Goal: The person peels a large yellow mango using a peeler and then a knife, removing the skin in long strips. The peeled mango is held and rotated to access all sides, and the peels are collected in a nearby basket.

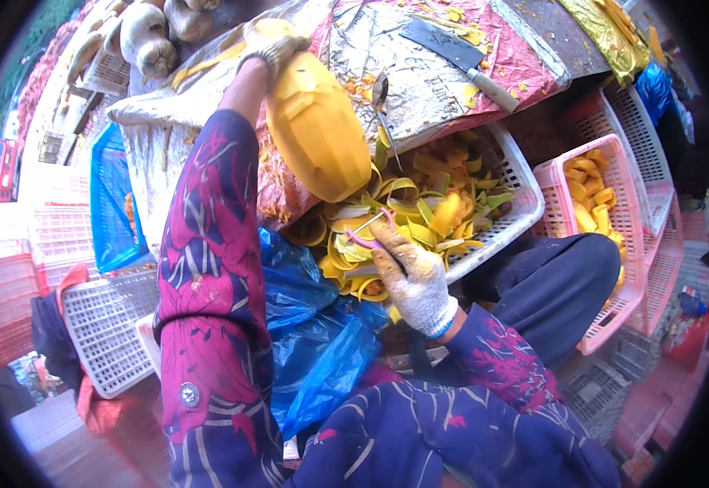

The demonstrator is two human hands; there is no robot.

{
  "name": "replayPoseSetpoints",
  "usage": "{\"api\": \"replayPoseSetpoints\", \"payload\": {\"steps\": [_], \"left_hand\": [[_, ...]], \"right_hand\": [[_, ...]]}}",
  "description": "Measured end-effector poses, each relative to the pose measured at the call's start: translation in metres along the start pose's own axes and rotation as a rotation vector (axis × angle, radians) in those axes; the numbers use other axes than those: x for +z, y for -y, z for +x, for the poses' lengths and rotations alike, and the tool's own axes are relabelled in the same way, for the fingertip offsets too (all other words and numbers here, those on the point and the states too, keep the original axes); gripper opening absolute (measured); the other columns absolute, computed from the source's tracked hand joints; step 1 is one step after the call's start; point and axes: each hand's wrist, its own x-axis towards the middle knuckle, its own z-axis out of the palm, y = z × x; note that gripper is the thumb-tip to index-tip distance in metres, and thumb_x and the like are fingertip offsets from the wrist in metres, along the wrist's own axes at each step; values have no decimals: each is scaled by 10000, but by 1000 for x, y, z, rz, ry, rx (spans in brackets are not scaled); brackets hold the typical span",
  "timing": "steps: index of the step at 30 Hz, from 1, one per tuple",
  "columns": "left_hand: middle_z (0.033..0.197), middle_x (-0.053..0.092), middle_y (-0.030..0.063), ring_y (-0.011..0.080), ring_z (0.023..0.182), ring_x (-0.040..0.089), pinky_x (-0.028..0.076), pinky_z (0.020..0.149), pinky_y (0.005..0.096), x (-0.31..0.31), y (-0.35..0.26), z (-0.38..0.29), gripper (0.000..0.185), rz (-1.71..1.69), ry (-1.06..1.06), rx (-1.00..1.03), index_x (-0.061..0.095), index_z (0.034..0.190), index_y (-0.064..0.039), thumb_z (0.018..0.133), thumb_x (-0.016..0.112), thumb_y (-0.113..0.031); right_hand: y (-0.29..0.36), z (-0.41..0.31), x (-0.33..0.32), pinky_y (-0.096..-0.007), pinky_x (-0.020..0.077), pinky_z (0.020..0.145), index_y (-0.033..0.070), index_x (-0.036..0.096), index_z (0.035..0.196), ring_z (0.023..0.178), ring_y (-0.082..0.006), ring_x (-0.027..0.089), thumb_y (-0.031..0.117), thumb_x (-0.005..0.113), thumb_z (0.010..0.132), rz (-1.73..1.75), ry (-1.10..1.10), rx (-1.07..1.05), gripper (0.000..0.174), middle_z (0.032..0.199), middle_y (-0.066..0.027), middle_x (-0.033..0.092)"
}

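A large peeled pumpkin (317,128), orange-yellow with flat peeled facets, stands tilted at the upper middle. My left hand (276,53), in a soiled work glove, grips its upper part. Below the pumpkin, my right hand (412,274), in a white glove stained orange, holds a pink-handled peeler (369,227) with a narrow metal blade. The peeler is apart from the pumpkin, over a white plastic basket (516,183) full of yellow and green peelings (418,226). A metal spoon (380,94) lies at the edge of the covered work surface, its handle reaching over the basket.
A cleaver (446,52) lies on the pink and white sacking (385,43). Unpeeled squashes (147,39) are at the upper left. A pink basket (626,244) holds cut yellow pieces (592,183) at right. Blue plastic (324,341) hangs before my body; a white basket (107,329) is at left.
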Motion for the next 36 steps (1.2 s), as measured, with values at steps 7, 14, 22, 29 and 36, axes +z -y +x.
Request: {"api": "replayPoseSetpoints", "payload": {"steps": [7, 14, 22, 29, 36], "left_hand": [[1198, 668, 97, 231, 1051, 668, 576, 932, 371, -41, -9, -27, 686, -317, 382, -89, 564, 1366, -94, 786, 889, -261], [1325, 616, 102, 211, 1150, 624, 534, 990, 372, -39, -41, -37, 806, 3, 455, 95, 478, 1484, -102, 794, 851, -289], [1507, 492, 118, 237, 1394, 447, 359, 1175, 380, -4, -53, -32, 1015, 420, 481, 442, 396, 1575, -115, 721, 895, -342], [1583, 409, 153, 279, 1481, 349, 268, 1224, 393, -7, -58, -56, 1112, 278, 732, 410, 358, 1604, -124, 681, 904, -417], [1377, 610, 169, 230, 1259, 576, 446, 1075, 356, -49, -45, -62, 1042, 325, 749, 172, 308, 1628, -136, 780, 891, -302]], "right_hand": [[4, 17, 0, -367, 557, 899, -35, 646, 1296, 1044, -310, 737, 46, 639, 993, 141, -175, 140, 314, 1138, -229, 731], [4, 16, 6, -350, 535, 955, -36, 631, 1317, 1124, -296, 713, 56, 628, 1006, 277, -144, 312, 325, 1219, -219, 711], [-4, 19, 18, -342, 496, 1025, -39, 626, 1326, 1225, -281, 665, 57, 619, 1010, 405, -217, 460, 330, 1265, -215, 695], [-4, 23, 13, -340, 474, 1054, -44, 624, 1328, 1266, -269, 635, 52, 606, 1022, 455, -241, 443, 321, 1298, -216, 680], [-6, 28, 8, -322, 450, 1079, -38, 622, 1333, 1275, -225, 611, 82, 611, 1037, 521, -220, 549, 320, 1317, -182, 676]]}}
